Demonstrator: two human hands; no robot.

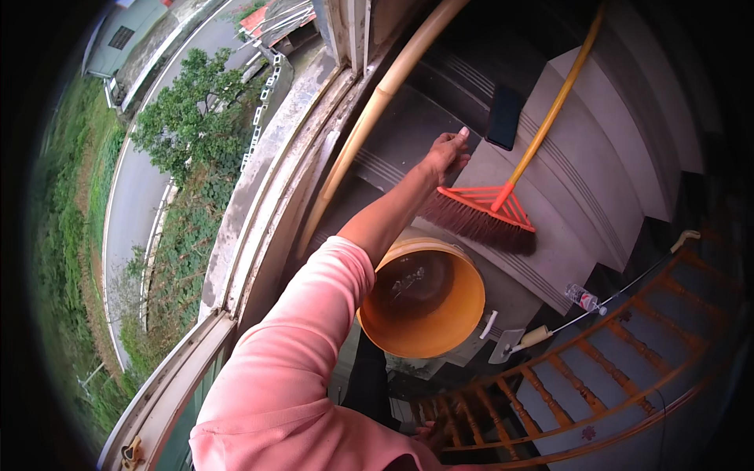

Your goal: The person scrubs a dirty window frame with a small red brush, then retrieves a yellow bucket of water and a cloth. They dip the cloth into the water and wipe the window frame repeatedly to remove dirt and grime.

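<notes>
My left hand (450, 154) reaches out over the stairs from a pink sleeve, thumb raised apart from loosely curled fingers, with nothing visible in it. Just below it is the orange plastic head of a broom (489, 215) with dark brown bristles and a yellow handle. A black smartphone (503, 118) lies on a step beyond the fingertips. Under my forearm stands a yellow bucket (453, 318) with murky water in the bottom. Low in the picture, my right hand (425, 433) shows only partly, dim and close to my body; whatever it holds is hidden.
A bamboo pole (383, 88) leans along the window frame (288, 182) at left. Curved stairs (565, 176) rise to the right. A long-handled squeegee (505, 346), a plastic bottle (583, 297) and a white handle-like piece (489, 325) lie near the wooden banister (571, 397).
</notes>
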